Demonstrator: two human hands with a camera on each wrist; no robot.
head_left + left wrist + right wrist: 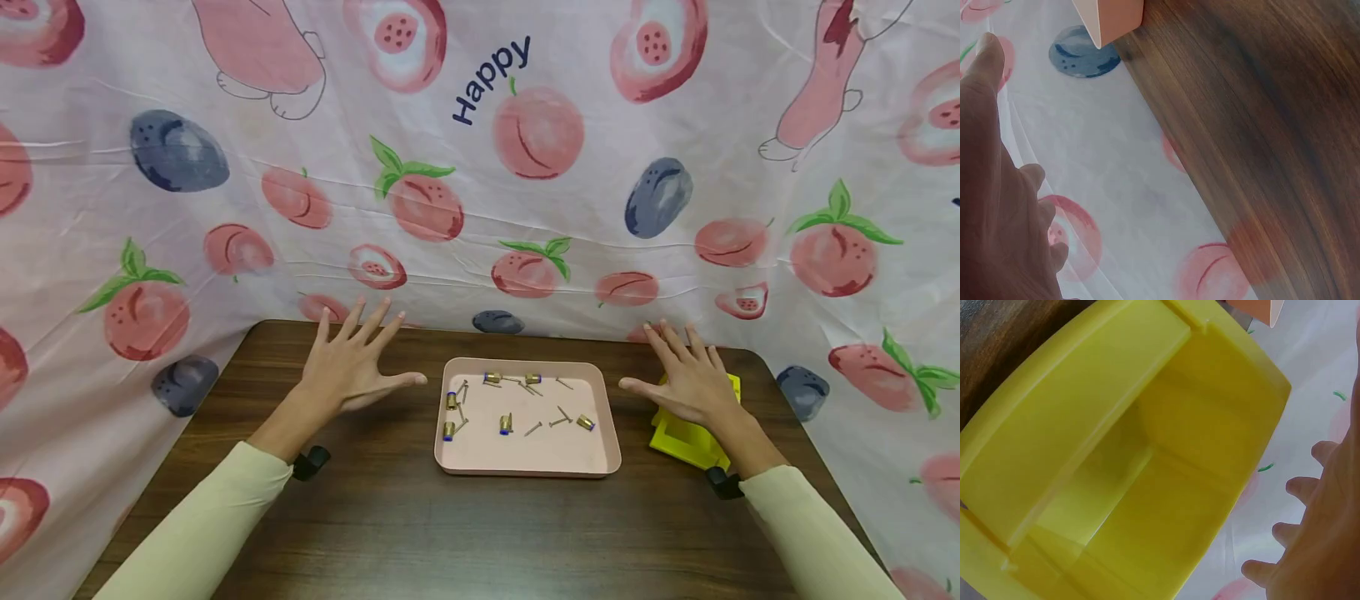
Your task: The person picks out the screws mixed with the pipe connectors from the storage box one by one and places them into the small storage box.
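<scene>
A shallow pink tray (525,457) lies on the table between both hands. In it are several brass fittings with blue ends (506,424) and several loose screws (533,429). My left hand (347,367), fingers spread and holding nothing, hovers left of the tray with its thumb toward the rim. To the tray's right, my right hand (686,383) is spread the same way over a yellow plastic bin (678,446), hiding part of it. The right wrist view shows the inside of the yellow bin (1210,419), with the fingers (1304,489) apart from it.
The dark wooden table (480,533) ends at a back edge just beyond the tray. A fruit-patterned cloth (465,275) hangs behind the table and along both sides. Dark wrist straps (310,462) sit at the sleeve cuffs.
</scene>
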